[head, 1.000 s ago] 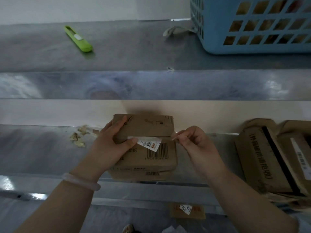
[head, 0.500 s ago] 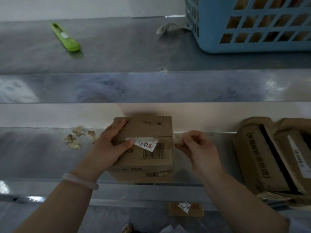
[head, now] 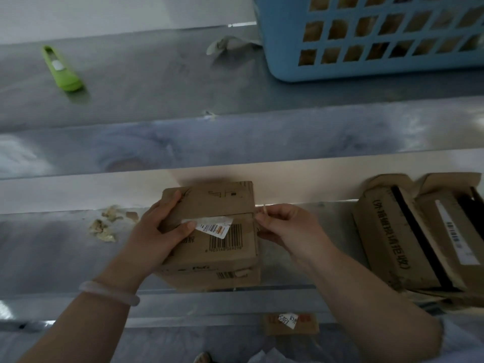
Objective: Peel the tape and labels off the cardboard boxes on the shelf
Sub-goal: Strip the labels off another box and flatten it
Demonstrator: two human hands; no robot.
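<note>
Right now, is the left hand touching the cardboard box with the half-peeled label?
Touching. The head view shows the left hand gripping the cardboard box, fingers over its top edge and thumb pressed beside the label.

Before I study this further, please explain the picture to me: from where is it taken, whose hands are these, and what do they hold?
There is no machine here. A person wears a camera on the head, and it looks forward and down, so you see that person's own two arms.

The left hand rests on a small cardboard box and steadies it; its thumb lies near a half-peeled white barcode label. The right hand is at the box's right edge, and its fingers pinch something thin there, probably tape; the picture is too blurred to be sure.

The box stands on a metal shelf. To the left lie torn scraps; to the right are more cardboard boxes. On the upper shelf you see a green cutter and a blue basket.
</note>
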